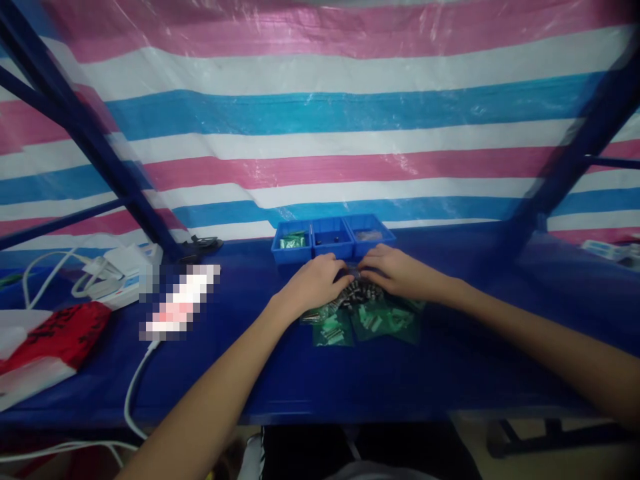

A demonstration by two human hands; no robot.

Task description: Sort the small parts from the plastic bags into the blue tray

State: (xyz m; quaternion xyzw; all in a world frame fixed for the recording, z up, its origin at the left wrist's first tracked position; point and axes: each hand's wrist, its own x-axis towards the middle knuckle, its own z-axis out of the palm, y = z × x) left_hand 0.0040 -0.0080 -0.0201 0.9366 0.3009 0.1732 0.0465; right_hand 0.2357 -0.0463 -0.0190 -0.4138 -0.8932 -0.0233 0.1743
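Metal parts seem left loose between curled left hand and right hand, pinch unclear to me; green packets at six o'clock appear filled

Both bare arms reach in from the lower part of the picture toward its centre. The left forearm rises from the bottom edge, left of the middle, and slants to the upper right. The right forearm enters at the lower right edge and runs to the upper left. The left hand and the right hand are near each other, with fingers bent inward and a narrow gap between. Some fingertips are hidden, so their grip is not clear.
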